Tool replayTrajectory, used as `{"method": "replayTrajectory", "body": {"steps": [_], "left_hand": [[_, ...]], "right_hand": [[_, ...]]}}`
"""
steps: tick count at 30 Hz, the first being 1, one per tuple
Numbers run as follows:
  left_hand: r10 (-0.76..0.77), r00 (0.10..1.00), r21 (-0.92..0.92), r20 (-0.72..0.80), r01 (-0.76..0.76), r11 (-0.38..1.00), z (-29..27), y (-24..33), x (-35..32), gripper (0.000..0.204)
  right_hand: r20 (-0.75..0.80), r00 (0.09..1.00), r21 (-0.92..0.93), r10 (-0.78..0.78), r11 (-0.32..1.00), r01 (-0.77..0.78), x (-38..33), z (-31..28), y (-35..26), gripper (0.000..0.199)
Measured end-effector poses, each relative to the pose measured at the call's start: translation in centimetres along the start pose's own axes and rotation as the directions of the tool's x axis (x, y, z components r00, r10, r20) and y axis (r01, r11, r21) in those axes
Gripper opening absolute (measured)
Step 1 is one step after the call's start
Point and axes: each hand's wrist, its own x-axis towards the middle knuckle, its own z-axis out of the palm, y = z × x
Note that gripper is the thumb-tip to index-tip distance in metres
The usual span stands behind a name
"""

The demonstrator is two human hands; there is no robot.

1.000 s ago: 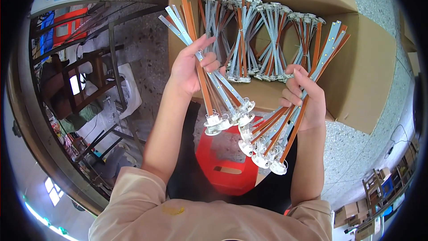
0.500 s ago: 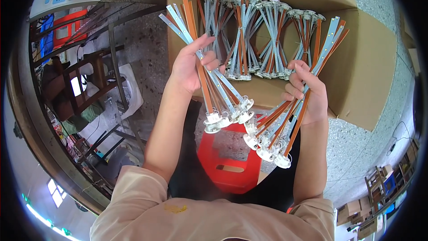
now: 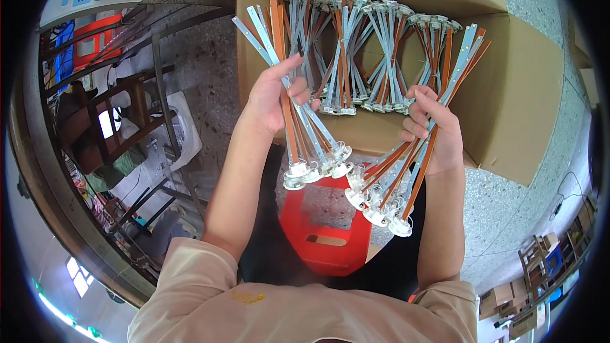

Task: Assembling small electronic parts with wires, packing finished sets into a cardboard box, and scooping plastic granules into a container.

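Head view: our left hand point(image 3: 272, 96) and right hand point(image 3: 438, 133) grip unboxed strip bundles point(image 3: 311, 126); the one-o'clock carton point(image 3: 524, 89) already holds cinched bundles point(image 3: 343, 44).

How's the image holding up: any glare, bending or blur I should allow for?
Head view: the metal frame bows along the left rim, and the corners go black; lower left, the window glares white; centre, the white round ends look overexposed, while the strips in the left hand and right hand read fairly sharp.
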Motion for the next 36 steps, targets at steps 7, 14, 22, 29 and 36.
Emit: {"method": "replayTrajectory", "body": {"steps": [7, 14, 22, 29, 36], "left_hand": [[-0.001, 1.000, 0.019, -0.016, 0.001, 1.000, 0.4, -0.2, -0.1, 0.019], [0.004, 1.000, 0.036, -0.004, -0.004, 0.999, 0.4, -0.1, -0.1, 0.019], [0.025, 0.997, 0.092, -0.078, -0.018, 0.996, 0.7, -0.6, 0.2, 0.027], [0.025, 0.999, 0.107, -0.046, -0.020, 0.994, 0.7, -0.9, 0.2, 0.028], [0.110, 0.994, 0.329, -0.026, -0.095, 0.940, 1.6, -2.1, 0.2, 0.057]], "right_hand": [[-0.008, 1.000, -0.010, 0.003, 1.000, -0.003, 0.2, -0.1, 0.1, 0.014], [-0.003, 1.000, -0.023, 0.014, 1.000, -0.014, 0.1, 0.4, 0.0, 0.031], [-0.023, 0.999, -0.024, 0.027, 0.999, -0.027, 0.3, 0.5, 0.2, 0.044], [-0.052, 0.998, -0.036, 0.026, 0.999, -0.028, 0.3, 0.7, 0.3, 0.049], [-0.072, 0.997, -0.132, 0.028, 0.990, -0.038, 0.2, 1.6, 0.8, 0.053]]}}
